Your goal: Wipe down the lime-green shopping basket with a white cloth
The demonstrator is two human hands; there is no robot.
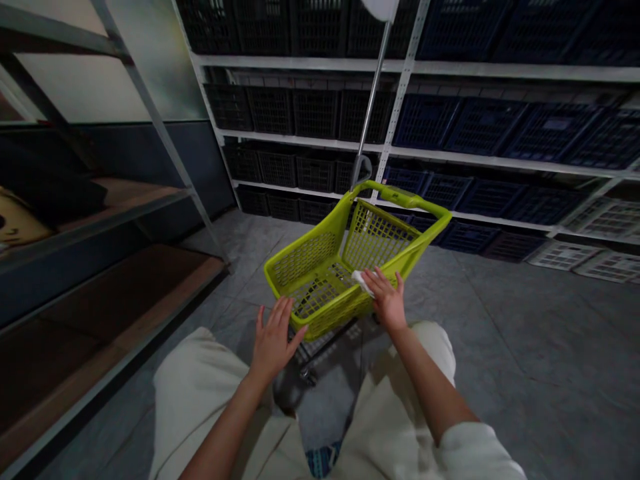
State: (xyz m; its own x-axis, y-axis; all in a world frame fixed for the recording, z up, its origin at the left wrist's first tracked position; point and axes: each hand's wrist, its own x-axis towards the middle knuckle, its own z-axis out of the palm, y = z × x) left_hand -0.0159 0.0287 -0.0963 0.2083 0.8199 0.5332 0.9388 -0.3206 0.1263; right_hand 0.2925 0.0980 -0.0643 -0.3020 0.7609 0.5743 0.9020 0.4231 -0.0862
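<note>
A small lime-green shopping cart (315,263) stands on the floor in front of my knees, its basket open at the top. My left hand (274,340) is at the basket's near-left corner, fingers stretched and thumb apart, with nothing held; the fingertips appear to touch the rim. On the near side rim, my right hand (387,300) has a crumpled white cloth (362,281) under its fingers, pressed toward the green plastic. It could also be a tissue. A metal pole (376,87) rises from the cart beside its handle (400,197).
White metal racking (300,139) behind the cart holds rows of black crates (315,110), blue crates (500,130) and white crates (565,255). On the left stands a shelf unit (170,197) with brown boards. Grey floor (500,313) extends to the right. A patterned sock (323,460) shows below.
</note>
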